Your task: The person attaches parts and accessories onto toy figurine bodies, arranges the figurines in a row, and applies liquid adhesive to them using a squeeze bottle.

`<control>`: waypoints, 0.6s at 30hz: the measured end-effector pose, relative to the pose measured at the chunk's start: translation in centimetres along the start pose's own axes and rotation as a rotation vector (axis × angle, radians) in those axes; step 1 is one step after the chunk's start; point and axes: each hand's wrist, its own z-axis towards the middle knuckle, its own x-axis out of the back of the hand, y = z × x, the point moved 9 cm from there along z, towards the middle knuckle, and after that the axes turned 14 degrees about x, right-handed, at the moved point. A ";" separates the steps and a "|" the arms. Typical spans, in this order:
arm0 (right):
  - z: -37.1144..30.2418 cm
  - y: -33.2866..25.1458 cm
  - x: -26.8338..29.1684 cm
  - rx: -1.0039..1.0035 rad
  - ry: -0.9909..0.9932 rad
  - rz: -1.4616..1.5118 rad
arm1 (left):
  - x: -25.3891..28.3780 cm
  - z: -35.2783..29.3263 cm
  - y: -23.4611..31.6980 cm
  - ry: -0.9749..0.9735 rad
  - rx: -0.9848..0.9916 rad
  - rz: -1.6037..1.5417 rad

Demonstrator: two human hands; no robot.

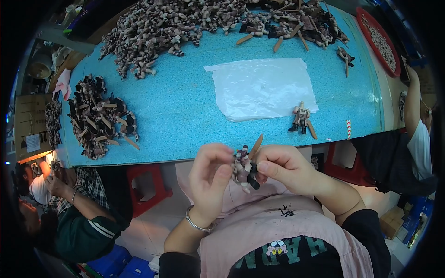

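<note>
In front of my chest, a small toy figure (243, 172) in pale, brown and black hangs upside down, its boots uppermost. My right hand (287, 167) pinches it at the side between thumb and fingers. A tan blade-shaped piece (256, 146) sticks up between the figure and my right fingers. My left hand (211, 172) is beside the figure, thumb and fingers apart and slightly curled; its fingertips are close to the boots. Another figure (301, 116) with a tan blade lies on the blue table (171, 116), near its front edge.
A clear plastic sheet (262, 88) lies mid-table. Heaps of figures (153, 34) cover the back, with another pile (99, 116) at left. A red tray (364, 23) of small pale parts stands far right. Other people sit at both sides, near red stools (146, 185).
</note>
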 end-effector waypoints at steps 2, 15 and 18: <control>0.0 -0.2 -0.1 0.020 -0.027 -0.057 | -1.7 1.4 -1.3 -0.119 0.321 -0.476; 0.3 -0.9 0.8 0.100 -0.046 -0.311 | -3.3 0.5 -1.1 -0.302 0.280 -0.428; 0.6 -2.4 -0.2 0.242 -0.039 -0.470 | -2.5 0.5 -0.2 -0.102 0.109 -0.578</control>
